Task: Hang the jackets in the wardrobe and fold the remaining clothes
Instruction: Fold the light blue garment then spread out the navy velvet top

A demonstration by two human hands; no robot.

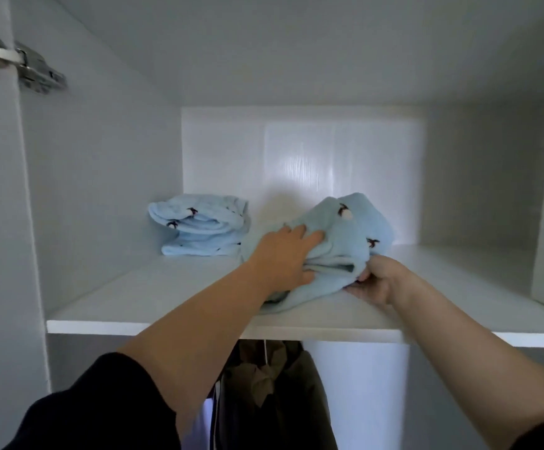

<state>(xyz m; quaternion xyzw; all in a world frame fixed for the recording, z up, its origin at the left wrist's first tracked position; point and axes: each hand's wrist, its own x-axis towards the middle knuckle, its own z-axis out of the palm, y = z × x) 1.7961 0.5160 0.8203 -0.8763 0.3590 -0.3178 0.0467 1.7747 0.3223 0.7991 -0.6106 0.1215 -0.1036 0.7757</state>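
Note:
A folded light-blue fleece garment (pixel 345 235) with small dark prints lies on the white wardrobe shelf (pixel 153 306), right of centre. My left hand (pixel 283 254) lies on its left side, fingers stretched over the top and thumb tucked under the fold. My right hand (pixel 374 280) pinches the garment's lower right edge against the shelf. A second folded light-blue garment (pixel 199 225) of the same fabric sits further back to the left, apart from both hands.
Dark jackets (pixel 273 394) hang below the shelf in the lower compartment. A metal door hinge (pixel 23 66) is fixed on the wardrobe's left wall. White side walls and a glossy back panel (pixel 303 157) enclose the shelf.

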